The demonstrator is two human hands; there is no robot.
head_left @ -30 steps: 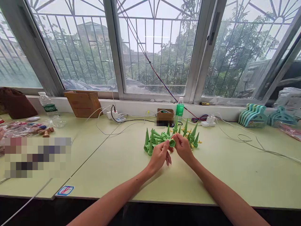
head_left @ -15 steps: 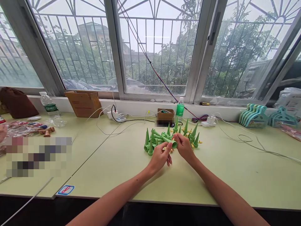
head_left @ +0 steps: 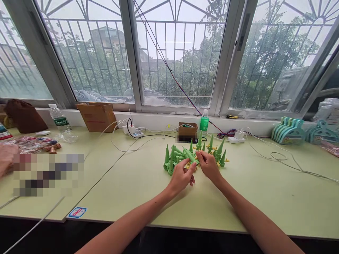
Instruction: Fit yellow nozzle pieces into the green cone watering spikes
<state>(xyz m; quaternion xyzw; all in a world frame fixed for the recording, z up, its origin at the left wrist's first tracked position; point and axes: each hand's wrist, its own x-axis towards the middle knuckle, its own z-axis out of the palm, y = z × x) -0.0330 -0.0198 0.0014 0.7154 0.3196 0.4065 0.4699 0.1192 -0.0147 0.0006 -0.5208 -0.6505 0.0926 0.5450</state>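
A heap of green plastic cone spikes (head_left: 182,155) lies in the middle of the pale green table (head_left: 148,190), some upright, some on their sides, with small yellow parts among them. My right hand (head_left: 209,165) pinches the wide end of one green cone (head_left: 191,156) that points up and left over the heap. My left hand (head_left: 181,177) is just below it, fingers curled, fingertips by the cone's rim and the yellow bits; what it holds is too small to make out.
White cables (head_left: 278,155), power strips (head_left: 132,132) and a small brown box (head_left: 186,131) lie behind the heap. A cardboard box (head_left: 96,115) and water bottles (head_left: 62,123) stand by the window sill. Teal plastic pieces (head_left: 288,130) are stacked far right. Packets lie far left.
The held cone has turned from showing its open end toward me to pointing up-left over the heap. Both hands have shifted slightly right and lower, staying together.
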